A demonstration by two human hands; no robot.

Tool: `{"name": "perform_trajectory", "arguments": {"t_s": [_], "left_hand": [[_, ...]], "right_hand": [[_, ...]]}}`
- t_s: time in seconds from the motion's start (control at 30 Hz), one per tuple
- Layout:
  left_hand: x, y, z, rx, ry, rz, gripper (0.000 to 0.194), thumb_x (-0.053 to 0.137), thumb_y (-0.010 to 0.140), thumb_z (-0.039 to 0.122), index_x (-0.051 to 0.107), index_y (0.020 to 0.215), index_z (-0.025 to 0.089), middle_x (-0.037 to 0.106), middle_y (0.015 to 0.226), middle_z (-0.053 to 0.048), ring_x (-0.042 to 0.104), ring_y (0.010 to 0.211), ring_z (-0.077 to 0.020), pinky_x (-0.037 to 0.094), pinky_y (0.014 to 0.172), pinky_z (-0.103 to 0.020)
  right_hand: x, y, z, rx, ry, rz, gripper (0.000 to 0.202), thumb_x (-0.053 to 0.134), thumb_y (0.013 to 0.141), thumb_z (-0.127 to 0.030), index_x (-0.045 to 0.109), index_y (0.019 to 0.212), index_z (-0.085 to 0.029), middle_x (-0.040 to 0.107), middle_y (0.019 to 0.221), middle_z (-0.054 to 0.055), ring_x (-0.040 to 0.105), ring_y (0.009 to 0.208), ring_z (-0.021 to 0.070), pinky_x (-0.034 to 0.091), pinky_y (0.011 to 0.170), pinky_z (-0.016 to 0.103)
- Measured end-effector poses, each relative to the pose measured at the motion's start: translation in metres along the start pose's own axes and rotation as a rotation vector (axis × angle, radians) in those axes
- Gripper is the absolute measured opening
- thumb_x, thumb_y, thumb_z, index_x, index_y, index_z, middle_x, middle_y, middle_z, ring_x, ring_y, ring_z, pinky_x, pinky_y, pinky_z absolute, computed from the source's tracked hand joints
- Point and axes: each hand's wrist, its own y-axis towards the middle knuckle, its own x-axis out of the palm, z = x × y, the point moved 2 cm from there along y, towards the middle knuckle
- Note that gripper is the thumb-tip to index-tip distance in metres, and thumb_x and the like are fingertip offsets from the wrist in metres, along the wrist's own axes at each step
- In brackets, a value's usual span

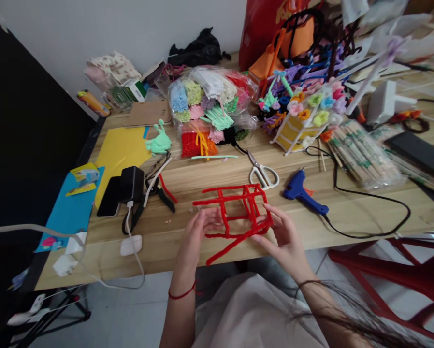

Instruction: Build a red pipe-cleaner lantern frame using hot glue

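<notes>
Between my hands is a red pipe-cleaner frame (235,235), box-like, with several long stems sticking out to the left. My right hand (284,238) grips its right end, thumb below and fingers at the upper corner. At the left side, my left hand (198,232) has its fingers around the frame's lower left part; their tips are partly hidden behind the red stems. The frame is held just above the front of the table. White-handled scissors (263,175) lie behind it, and a blue hot glue gun (304,193) rests to the right.
Bundles of coloured pipe cleaners (209,99) lie at the back. A flower-covered yellow basket (298,130) and bagged wooden sticks (364,154) stand right of them. The glue gun's black cord (409,212) loops near the front edge. Left are a phone (109,197) and a white cable (139,261).
</notes>
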Motion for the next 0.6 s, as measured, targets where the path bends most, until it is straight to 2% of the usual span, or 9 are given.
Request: {"name": "perform_trajectory", "arguments": {"t_s": [0.07, 0.13, 0.2, 0.3, 0.4, 0.47, 0.6], "left_hand": [[-0.009, 0.0, -0.003, 0.084, 0.035, 0.085, 0.033, 0.071, 0.076, 0.043, 0.067, 0.094, 0.016, 0.07, 0.092, -0.007, 0.064, 0.084, -0.0171, 0.052, 0.073, -0.026], [-0.019, 0.001, -0.005, 0.195, 0.096, 0.158, 0.029, 0.079, 0.068, 0.028, 0.066, 0.092, 0.018, 0.068, 0.097, -0.005, 0.062, 0.084, -0.014, 0.051, 0.075, -0.023], [-0.025, 0.0, -0.006, 0.298, 0.155, 0.159, 0.026, 0.078, 0.067, 0.022, 0.066, 0.09, 0.019, 0.066, 0.104, -0.005, 0.061, 0.088, -0.0138, 0.05, 0.076, -0.023], [-0.026, -0.002, -0.004, 0.406, 0.317, -0.01, 0.017, 0.071, 0.077, 0.022, 0.068, 0.093, 0.02, 0.062, 0.111, -0.008, 0.058, 0.105, -0.0193, 0.05, 0.086, -0.029], [-0.019, -0.005, -0.003, 0.449, 0.522, -0.208, 0.023, 0.066, 0.082, 0.02, 0.068, 0.105, 0.023, 0.062, 0.112, -0.008, 0.055, 0.113, -0.0216, 0.043, 0.1, -0.038], [-0.014, -0.007, -0.004, 0.461, 0.567, -0.279, 0.027, 0.066, 0.082, 0.02, 0.066, 0.109, 0.024, 0.061, 0.113, -0.008, 0.054, 0.113, -0.0212, 0.042, 0.101, -0.038], [-0.009, -0.007, -0.008, 0.493, 0.488, -0.335, 0.025, 0.066, 0.082, 0.022, 0.065, 0.107, 0.022, 0.062, 0.108, -0.009, 0.055, 0.113, -0.0221, 0.046, 0.097, -0.036]], "right_hand": [[-0.001, 0.001, 0.002, -0.001, -0.009, 0.006, 0.059, 0.074, 0.078, -0.024, 0.047, 0.131, -0.029, 0.062, 0.102, 0.004, 0.061, 0.097, 0.0188, 0.048, 0.095, 0.039], [-0.002, 0.001, 0.004, -0.012, -0.01, 0.006, 0.055, 0.074, 0.078, -0.023, 0.051, 0.127, -0.029, 0.062, 0.102, 0.004, 0.06, 0.096, 0.0176, 0.048, 0.094, 0.037], [-0.001, 0.002, 0.005, -0.021, -0.006, 0.003, 0.051, 0.075, 0.078, -0.023, 0.054, 0.124, -0.03, 0.061, 0.101, 0.003, 0.059, 0.094, 0.0167, 0.048, 0.092, 0.034], [0.0, 0.003, 0.006, -0.018, -0.003, 0.009, 0.046, 0.075, 0.078, -0.023, 0.056, 0.119, -0.031, 0.061, 0.102, 0.003, 0.059, 0.095, 0.0162, 0.048, 0.088, 0.031], [0.001, 0.004, 0.006, -0.006, -0.006, 0.019, 0.04, 0.075, 0.077, -0.024, 0.058, 0.113, -0.03, 0.061, 0.106, 0.003, 0.058, 0.097, 0.0163, 0.048, 0.087, 0.03], [0.003, 0.004, 0.005, 0.005, -0.013, 0.024, 0.036, 0.075, 0.077, -0.024, 0.059, 0.109, -0.03, 0.06, 0.106, 0.002, 0.059, 0.096, 0.0157, 0.049, 0.082, 0.028], [0.006, 0.003, 0.003, 0.029, -0.049, 0.047, 0.029, 0.073, 0.079, -0.025, 0.059, 0.105, -0.028, 0.06, 0.103, 0.002, 0.059, 0.091, 0.0149, 0.049, 0.069, 0.024]]}}
